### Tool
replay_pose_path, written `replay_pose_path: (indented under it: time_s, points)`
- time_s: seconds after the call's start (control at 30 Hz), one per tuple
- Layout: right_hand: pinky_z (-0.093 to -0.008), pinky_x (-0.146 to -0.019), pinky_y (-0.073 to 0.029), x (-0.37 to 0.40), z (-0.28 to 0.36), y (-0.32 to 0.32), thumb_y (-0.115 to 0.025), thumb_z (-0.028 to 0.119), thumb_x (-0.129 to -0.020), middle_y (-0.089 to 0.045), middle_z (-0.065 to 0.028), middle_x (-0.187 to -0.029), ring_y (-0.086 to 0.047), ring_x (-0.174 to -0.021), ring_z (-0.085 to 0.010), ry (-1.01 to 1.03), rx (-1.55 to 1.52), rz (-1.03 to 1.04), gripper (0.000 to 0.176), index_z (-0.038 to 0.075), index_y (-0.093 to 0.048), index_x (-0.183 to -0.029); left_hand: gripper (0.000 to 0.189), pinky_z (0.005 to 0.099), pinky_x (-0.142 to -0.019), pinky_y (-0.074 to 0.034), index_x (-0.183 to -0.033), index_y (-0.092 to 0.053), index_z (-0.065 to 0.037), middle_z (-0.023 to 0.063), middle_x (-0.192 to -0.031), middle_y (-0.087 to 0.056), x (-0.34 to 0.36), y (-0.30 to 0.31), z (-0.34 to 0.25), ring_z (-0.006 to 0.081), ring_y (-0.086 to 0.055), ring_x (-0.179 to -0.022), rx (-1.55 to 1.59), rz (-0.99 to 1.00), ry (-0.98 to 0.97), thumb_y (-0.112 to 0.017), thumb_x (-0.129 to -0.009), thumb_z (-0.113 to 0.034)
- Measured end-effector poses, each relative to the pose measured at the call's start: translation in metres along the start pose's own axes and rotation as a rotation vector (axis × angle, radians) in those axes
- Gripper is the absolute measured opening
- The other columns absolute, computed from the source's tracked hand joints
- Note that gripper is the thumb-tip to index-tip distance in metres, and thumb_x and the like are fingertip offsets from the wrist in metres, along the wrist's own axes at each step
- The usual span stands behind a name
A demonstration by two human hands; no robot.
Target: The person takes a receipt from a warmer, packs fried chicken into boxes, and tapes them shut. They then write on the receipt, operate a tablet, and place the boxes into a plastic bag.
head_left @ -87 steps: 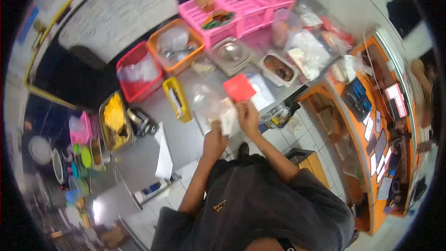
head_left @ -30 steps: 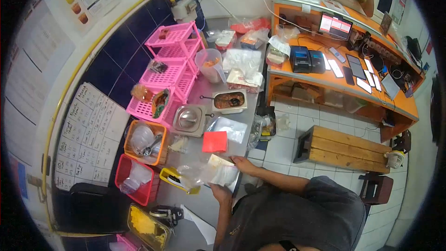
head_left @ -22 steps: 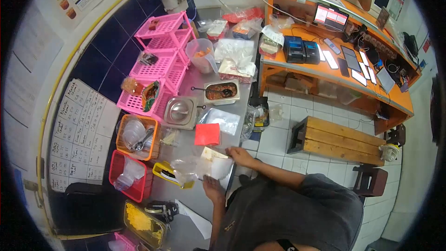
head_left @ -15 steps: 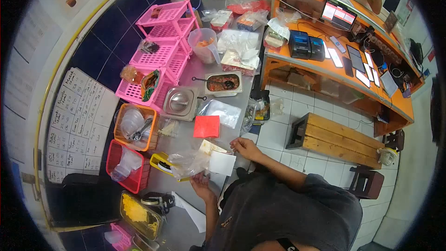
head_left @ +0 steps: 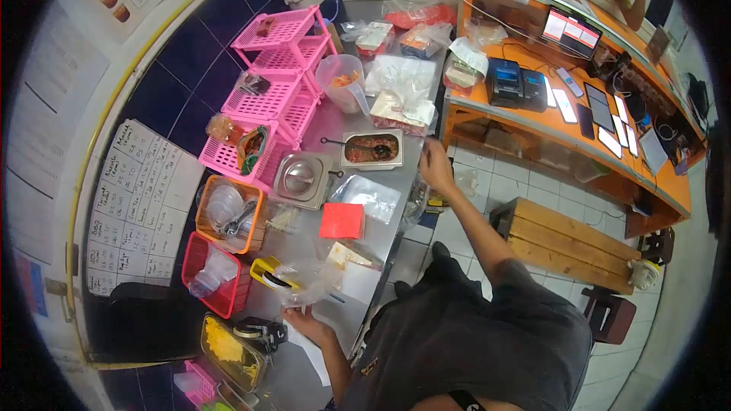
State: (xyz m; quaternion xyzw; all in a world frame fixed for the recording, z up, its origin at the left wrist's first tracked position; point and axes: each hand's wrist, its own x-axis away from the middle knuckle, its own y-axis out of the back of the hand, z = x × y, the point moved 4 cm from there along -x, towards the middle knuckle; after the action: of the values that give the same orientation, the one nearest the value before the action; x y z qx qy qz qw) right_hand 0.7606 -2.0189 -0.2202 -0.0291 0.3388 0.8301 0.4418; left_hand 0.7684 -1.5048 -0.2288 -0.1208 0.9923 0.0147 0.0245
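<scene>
My left hand [head_left: 308, 325] is palm up at the near side of the worktop, its fingers apart at the edge of a clear plastic bag [head_left: 308, 280]. The bag overlaps a yellow tape dispenser [head_left: 272, 272]. Beside it lie white paper sheets [head_left: 361, 280], a stained paper piece [head_left: 346, 255] and a pen [head_left: 337, 298]. My right hand [head_left: 435, 165] is stretched out at the worktop's right edge, near a metal tray of red sauce [head_left: 371, 150] with a ladle. Its fingers look partly curled and I cannot tell what they hold.
Pink tiered racks [head_left: 278, 68], an orange basket [head_left: 231, 213] and a red basket [head_left: 213, 274] line the wall. A red paper stack [head_left: 342, 221] lies mid-worktop. A wooden bench [head_left: 563, 243] and an orange counter [head_left: 495, 91] stand to the right.
My right hand has moved from beside the paper sheets up to the worktop's far right edge. My left hand has shifted slightly down and left, and the bag sits differently over the papers.
</scene>
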Motion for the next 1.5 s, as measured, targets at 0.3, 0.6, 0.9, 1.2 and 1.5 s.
replay_pose_path:
  time_s: [0.3, 0.6, 0.9, 1.2, 1.5]
  points:
    - [-0.0552, -0.112, -0.026, -0.129, -0.011, -0.052, -0.056, 0.011, -0.086, -0.023, -0.0298, -0.151, -0.025, -0.140, -0.0443, 0.317, 0.386, 0.189, 0.061, 0.004, -0.035, -0.144, 0.046, 0.0451, -0.095, -0.042, -0.131, -0.040, -0.008, 0.0142, -0.130, -0.049, 0.026, -0.007, -0.015, 0.0282, -0.047, -0.122, 0.072, -0.413, 0.010, -0.041, -0.095, -0.035]
    - [-0.0563, -0.112, -0.024, -0.144, -0.035, -0.057, -0.056, 0.018, -0.089, -0.023, -0.0308, -0.150, -0.026, -0.138, -0.0462, 0.425, 0.342, 0.260, 0.061, 0.006, -0.035, -0.145, 0.040, 0.0448, -0.092, -0.044, -0.129, -0.041, -0.007, 0.0151, -0.126, -0.053, 0.077, -0.034, -0.024, 0.0290, -0.054, -0.114, 0.007, -0.655, -0.014, -0.040, -0.097, -0.032]
    - [-0.0579, -0.114, -0.020, -0.147, -0.046, -0.045, -0.059, 0.021, -0.085, -0.022, -0.0321, -0.150, -0.024, -0.140, -0.0464, 0.484, 0.297, 0.320, 0.066, 0.003, -0.037, -0.144, 0.047, 0.0446, -0.091, -0.043, -0.118, -0.050, -0.002, 0.0171, -0.122, -0.052, 0.086, -0.066, -0.087, 0.0297, -0.053, -0.110, -0.398, -0.782, -0.386, -0.043, -0.096, -0.042]
    - [-0.0537, -0.112, -0.026, -0.075, -0.084, 0.039, -0.060, 0.017, -0.084, -0.036, -0.0316, -0.140, -0.034, -0.133, -0.0451, 0.406, 0.140, 0.250, 0.050, 0.000, -0.049, -0.129, 0.046, 0.0389, -0.082, -0.047, -0.120, -0.050, 0.002, 0.0164, -0.107, -0.057, 0.072, -0.244, -0.245, 0.0260, -0.056, -0.093, -0.259, -0.480, -1.021, -0.052, -0.096, -0.038]
    - [-0.0492, -0.093, -0.047, 0.026, -0.249, 0.094, -0.058, 0.025, -0.084, -0.059, -0.0239, -0.121, -0.058, -0.111, -0.0380, -0.156, 0.541, 1.029, 0.042, -0.003, -0.060, -0.114, 0.051, 0.0385, -0.088, -0.050, -0.127, -0.047, 0.002, 0.0213, -0.118, -0.057, 0.063, -0.282, -0.338, 0.0274, -0.059, -0.102, 0.098, -0.191, -1.415, -0.051, -0.097, -0.038]
